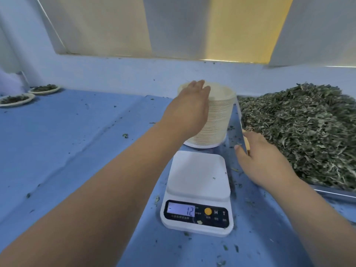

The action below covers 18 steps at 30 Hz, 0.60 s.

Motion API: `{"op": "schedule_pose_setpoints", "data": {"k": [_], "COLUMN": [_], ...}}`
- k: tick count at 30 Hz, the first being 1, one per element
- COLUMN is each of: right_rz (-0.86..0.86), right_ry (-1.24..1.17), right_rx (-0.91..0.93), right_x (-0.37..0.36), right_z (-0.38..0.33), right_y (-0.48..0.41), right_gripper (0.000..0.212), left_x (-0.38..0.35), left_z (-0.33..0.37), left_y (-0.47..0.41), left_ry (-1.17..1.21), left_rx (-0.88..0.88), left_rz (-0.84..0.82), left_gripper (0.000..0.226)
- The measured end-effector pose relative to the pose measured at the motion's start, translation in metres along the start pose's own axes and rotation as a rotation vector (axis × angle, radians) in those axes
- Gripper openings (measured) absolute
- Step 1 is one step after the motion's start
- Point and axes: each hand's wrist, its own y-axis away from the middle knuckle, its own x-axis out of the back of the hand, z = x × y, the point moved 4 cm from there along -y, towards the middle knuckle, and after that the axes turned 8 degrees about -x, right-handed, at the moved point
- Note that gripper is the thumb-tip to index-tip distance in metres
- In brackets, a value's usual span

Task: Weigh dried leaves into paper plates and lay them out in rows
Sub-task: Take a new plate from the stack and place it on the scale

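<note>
The step in hand is fetching a fresh plate. The scale [198,174] stands bare on the blue counter [77,141], its display showing what looks like minus 12. The left hand [189,105] reaches over the stack of paper plates [215,120] just behind it. Its fingers [200,87] lie nearly straight across the top plate, touching it and grasping nothing I can see, though the thumb is hidden.

The right hand [264,160] rests relaxed on the rim of the metal tray [239,112], holding nothing. The dried leaves [298,128] lie heaped in that tray. Two filled plates [14,100] sit far to the left.

Next, one plate must be peeled off alone and set centred on the scale.
</note>
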Motion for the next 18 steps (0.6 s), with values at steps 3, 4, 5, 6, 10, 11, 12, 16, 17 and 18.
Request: {"op": "schedule_pose_setpoints", "data": {"k": [3,4,5,6,10,11,12,16,17,18], "right_rz": [-0.048,-0.073,-0.104,-0.127,-0.105,-0.091,-0.08,-0.034,-0.024,-0.019], "right_ry": [0.07,0.1,0.14,0.183,0.221,0.231,0.246,0.301,0.307,0.31], "right_rx": [-0.103,-0.131,-0.156,-0.172,-0.159,-0.156,-0.16,-0.15,-0.142,-0.138], "right_x": [-0.009,-0.012,-0.015,-0.018,-0.019,-0.018,-0.017,-0.022,-0.023,-0.023], "right_z": [0.013,0.015,0.017,0.017,0.017,0.017,0.017,0.015,0.015,0.015], "right_y": [-0.009,-0.011,-0.012,-0.012,-0.01,-0.008,-0.006,-0.001,-0.002,-0.002], "right_gripper": [0.05,0.05,0.054,0.063,0.077,0.077,0.076,0.077,0.077,0.078], "left_x": [-0.005,-0.006,-0.006,-0.005,0.0,0.002,0.003,0.006,0.007,0.008], "left_z": [-0.004,-0.004,-0.005,-0.005,-0.004,-0.004,-0.005,-0.006,-0.006,-0.005], "left_y": [-0.011,-0.013,-0.014,-0.015,-0.016,-0.016,-0.017,-0.02,-0.021,-0.021], "left_ry": [-0.051,-0.061,-0.065,-0.062,-0.053,-0.067,-0.083,-0.15,-0.175,-0.206], "left_rx": [-0.018,-0.018,-0.016,-0.016,0.015,0.021,0.024,-0.002,-0.017,-0.038], "left_rz": [-0.079,-0.105,-0.124,-0.137,-0.148,-0.135,-0.126,-0.122,-0.118,-0.117], "left_gripper": [0.038,0.038,0.038,0.038,0.036,0.032,0.029,0.026,0.025,0.023]}}
